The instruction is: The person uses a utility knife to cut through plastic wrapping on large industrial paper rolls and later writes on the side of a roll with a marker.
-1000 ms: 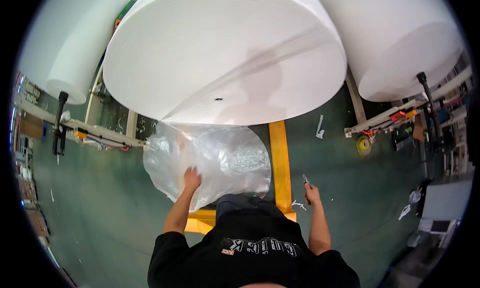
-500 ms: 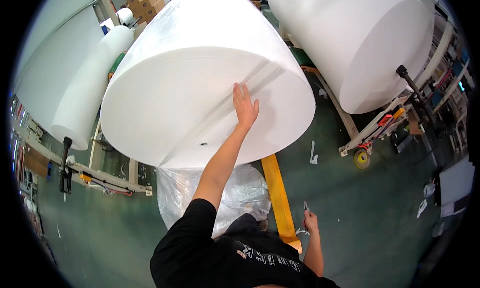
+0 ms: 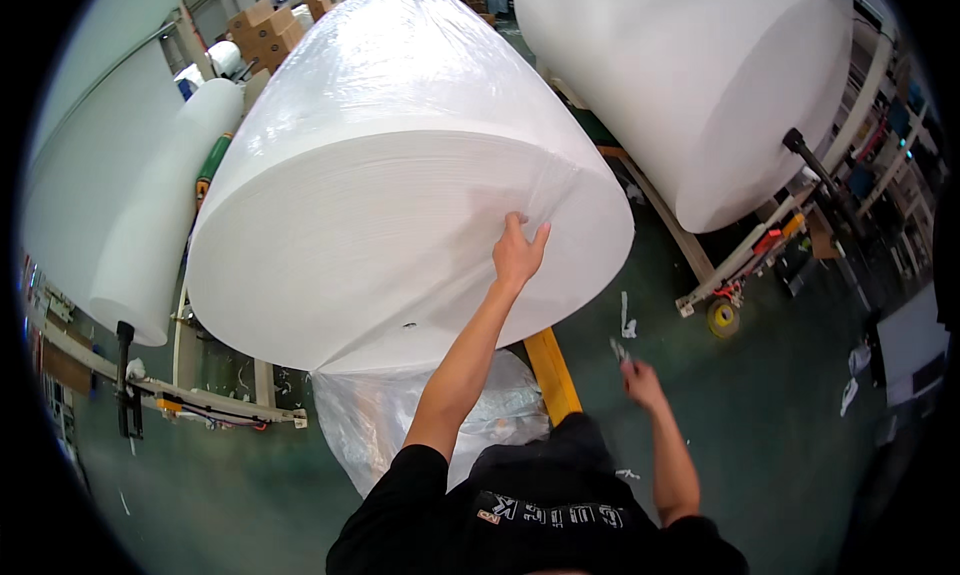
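Observation:
A huge white paper roll faces me end-on, its side wrapped in clear plastic film. Loose film lies over part of the end face, creased toward the upper right, and a crumpled sheet of it hangs below. My left hand reaches to the end face, right of its middle. Its fingers bend against the film, with the thumb standing apart. Low on the right, away from the roll, my right hand is closed around a small knife, which points up and away from me.
A yellow beam runs from under the roll toward my legs. White rolls on metal stands flank it, one at the left and one at the right. A yellow tape roll and paper scraps lie on the green floor. Cartons are stacked behind.
My left hand has gone from lying flat to bent fingers, sitting farther right and lower in view. The right hand has risen with the knife. The whole view has shifted a little.

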`<action>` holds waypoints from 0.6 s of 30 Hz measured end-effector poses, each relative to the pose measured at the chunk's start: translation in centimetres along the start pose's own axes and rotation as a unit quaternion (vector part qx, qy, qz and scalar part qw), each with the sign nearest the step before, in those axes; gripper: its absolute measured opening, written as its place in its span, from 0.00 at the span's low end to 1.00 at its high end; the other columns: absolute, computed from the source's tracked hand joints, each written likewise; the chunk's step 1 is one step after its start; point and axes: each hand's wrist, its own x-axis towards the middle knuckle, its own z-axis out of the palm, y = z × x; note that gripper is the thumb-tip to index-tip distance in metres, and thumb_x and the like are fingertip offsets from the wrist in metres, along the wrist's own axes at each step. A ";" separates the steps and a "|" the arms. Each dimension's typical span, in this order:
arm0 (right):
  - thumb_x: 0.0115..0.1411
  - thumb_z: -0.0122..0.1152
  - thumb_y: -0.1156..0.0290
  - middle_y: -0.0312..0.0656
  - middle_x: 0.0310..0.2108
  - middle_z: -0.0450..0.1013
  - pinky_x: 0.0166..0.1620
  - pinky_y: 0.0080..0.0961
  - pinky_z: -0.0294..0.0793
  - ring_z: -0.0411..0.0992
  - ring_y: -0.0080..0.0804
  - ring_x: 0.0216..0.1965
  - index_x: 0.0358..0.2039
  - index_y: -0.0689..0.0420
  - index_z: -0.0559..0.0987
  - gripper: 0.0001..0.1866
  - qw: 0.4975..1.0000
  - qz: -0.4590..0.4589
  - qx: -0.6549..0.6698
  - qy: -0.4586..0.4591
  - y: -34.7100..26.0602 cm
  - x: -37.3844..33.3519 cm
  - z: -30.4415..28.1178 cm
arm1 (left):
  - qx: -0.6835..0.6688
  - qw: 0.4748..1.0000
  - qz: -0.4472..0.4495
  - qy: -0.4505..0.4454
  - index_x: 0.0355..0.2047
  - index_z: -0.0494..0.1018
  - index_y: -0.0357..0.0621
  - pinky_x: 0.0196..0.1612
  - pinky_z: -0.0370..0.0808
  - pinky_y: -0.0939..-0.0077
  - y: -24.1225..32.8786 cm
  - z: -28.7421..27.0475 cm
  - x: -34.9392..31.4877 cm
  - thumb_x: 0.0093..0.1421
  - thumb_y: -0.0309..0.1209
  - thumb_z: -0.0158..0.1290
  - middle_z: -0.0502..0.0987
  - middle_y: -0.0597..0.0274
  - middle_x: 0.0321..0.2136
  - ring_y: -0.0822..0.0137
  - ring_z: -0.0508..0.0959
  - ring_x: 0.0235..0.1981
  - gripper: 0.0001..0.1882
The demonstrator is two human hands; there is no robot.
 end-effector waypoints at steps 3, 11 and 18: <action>0.59 0.51 0.57 0.46 0.15 0.66 0.24 0.32 0.64 0.67 0.36 0.18 0.23 0.61 0.69 0.18 0.980 -0.175 -0.077 0.049 -12.9 5.2 -3.7 | -0.076 0.997 0.012 -0.027 0.31 0.69 0.34 0.34 0.71 0.64 -0.3 1.1 1.0 0.56 0.50 0.50 0.75 0.53 0.31 0.56 0.76 0.25 0.25; 0.59 0.47 0.52 0.50 0.23 0.73 0.31 0.42 0.70 0.72 0.51 0.27 0.32 0.57 0.73 0.20 0.868 -0.341 -0.359 0.027 -34.8 12.4 -8.4 | -0.158 0.971 -0.045 -0.174 0.19 0.70 0.37 0.31 0.69 0.67 3.0 3.1 0.9 0.61 0.53 0.38 0.72 0.53 0.15 0.59 0.74 0.22 0.30; 0.59 0.47 0.53 0.48 0.22 0.73 0.29 0.41 0.69 0.72 0.49 0.25 0.31 0.57 0.72 0.18 0.800 -0.460 -0.385 -0.030 -38.4 14.4 -9.3 | -0.331 0.929 -0.160 -0.048 0.15 0.62 0.45 0.19 0.54 0.81 4.5 4.4 -1.9 0.64 0.49 0.36 0.59 0.72 0.12 0.77 0.57 0.15 0.26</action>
